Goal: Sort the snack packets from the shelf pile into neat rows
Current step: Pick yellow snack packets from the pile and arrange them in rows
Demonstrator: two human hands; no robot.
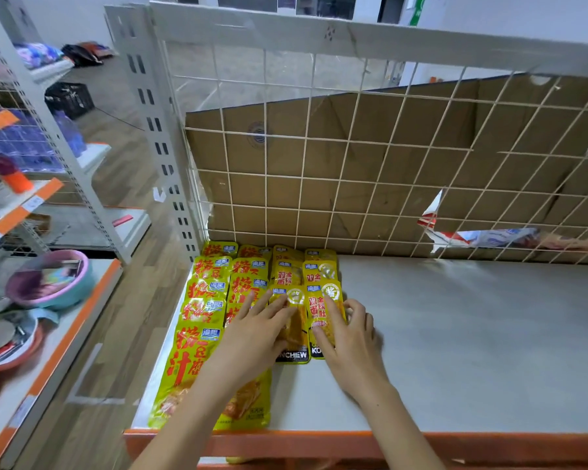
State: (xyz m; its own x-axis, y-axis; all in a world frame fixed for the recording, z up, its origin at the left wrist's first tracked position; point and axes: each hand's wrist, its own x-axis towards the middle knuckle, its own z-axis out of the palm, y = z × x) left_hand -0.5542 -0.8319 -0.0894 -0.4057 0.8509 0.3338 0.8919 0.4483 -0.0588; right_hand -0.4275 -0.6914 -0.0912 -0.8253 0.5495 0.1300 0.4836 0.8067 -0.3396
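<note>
Hands flat, fingers spread: we're pressing left hand (258,325) and right hand (348,329) on front packets (294,334), long axes running toward shelf (455,334) back edge.

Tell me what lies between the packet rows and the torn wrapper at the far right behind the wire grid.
In the head view, only bare grey shelf surface lies between the packet rows and the torn wrapper, plus the wire grid in front of the wrapper.

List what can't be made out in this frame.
- Head view: packets under the left hand are covered.
- Front orange packet is partly hidden by the right hand.
- Small print on packets is too blurred.
- Items behind the mesh are blocked by cardboard.
</note>
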